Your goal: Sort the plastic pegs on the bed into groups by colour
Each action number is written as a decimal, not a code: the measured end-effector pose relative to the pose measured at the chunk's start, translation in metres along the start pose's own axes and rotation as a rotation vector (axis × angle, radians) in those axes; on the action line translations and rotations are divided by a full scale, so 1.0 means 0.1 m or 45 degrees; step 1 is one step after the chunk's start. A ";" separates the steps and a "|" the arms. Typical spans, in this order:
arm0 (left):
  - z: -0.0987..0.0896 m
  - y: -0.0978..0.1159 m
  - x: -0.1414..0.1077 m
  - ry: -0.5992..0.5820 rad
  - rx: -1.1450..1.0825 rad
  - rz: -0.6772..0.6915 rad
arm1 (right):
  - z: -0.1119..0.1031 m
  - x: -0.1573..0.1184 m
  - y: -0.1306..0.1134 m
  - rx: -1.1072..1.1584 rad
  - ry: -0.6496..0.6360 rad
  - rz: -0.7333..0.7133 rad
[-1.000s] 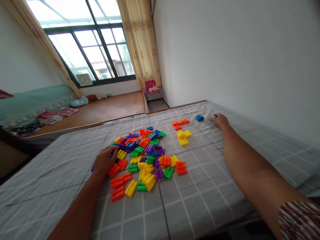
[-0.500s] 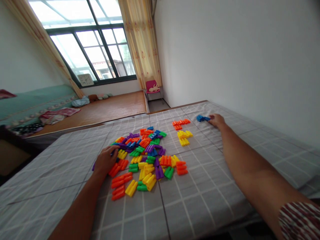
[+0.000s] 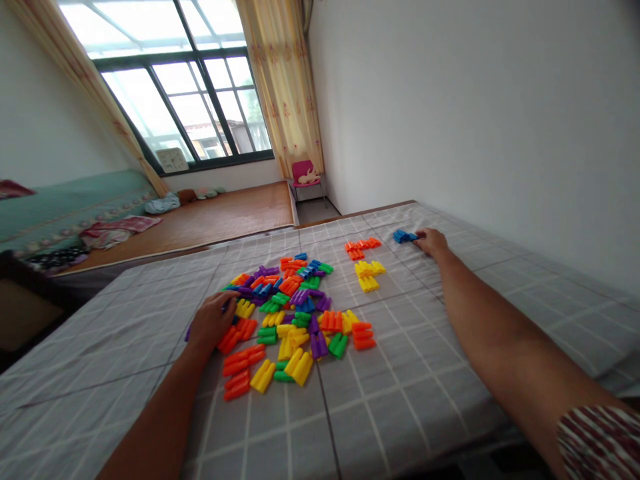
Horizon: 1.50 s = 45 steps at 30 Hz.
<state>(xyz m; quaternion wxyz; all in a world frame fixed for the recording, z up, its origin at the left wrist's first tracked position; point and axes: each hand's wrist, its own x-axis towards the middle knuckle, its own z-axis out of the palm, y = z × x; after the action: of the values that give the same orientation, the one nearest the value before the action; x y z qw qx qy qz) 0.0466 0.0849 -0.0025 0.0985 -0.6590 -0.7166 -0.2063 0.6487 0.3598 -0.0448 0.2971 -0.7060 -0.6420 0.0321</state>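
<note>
On the right side of the table, my right hand (image 3: 433, 242) pinches the near end of a blue plastic building block (image 3: 414, 237). That block touches or overlaps other blue blocks (image 3: 400, 236) on the cloth. My left hand (image 3: 213, 319) rests at the left edge of a mixed pile, its fingers curled. A dark purple block (image 3: 226, 306) shows between them, mostly hidden by the hand. The pile holds many tube-shaped blocks, among them orange blocks (image 3: 240, 333), yellow blocks (image 3: 301, 367), green blocks (image 3: 339, 345) and purple blocks (image 3: 319, 343).
An orange group (image 3: 356, 250) and a yellow group (image 3: 369, 283) lie apart, between the pile and the blue blocks. A grey checked cloth (image 3: 400, 400) covers the table. Behind stand a low bed (image 3: 240, 207) and a pink chair (image 3: 302, 169); a white wall (image 3: 475, 120) runs along the right.
My right hand has shifted slightly left, bringing its blue block closer against the other blue blocks. The left hand and the pile look the same.
</note>
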 end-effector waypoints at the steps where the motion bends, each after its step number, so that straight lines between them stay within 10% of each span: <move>1: 0.00 0.00 0.00 0.000 -0.002 0.004 | 0.00 0.00 0.00 0.012 -0.007 -0.009; 20: 0.01 -0.01 -0.01 0.011 0.008 0.010 | 0.10 -0.12 -0.27 -0.089 0.060 -0.428; 36: 0.01 -0.02 0.00 -0.010 0.010 0.010 | -0.03 -0.02 0.03 0.258 0.248 -0.004; 45: -0.04 0.08 -0.03 -0.021 -0.028 -0.007 | 0.07 -0.09 -0.01 0.150 0.083 -0.130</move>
<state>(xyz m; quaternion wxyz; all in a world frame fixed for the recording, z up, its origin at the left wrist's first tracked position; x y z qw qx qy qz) 0.0540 0.0805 0.0012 0.0848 -0.6597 -0.7170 -0.2088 0.6429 0.3546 -0.0528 0.3601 -0.6542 -0.6643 0.0316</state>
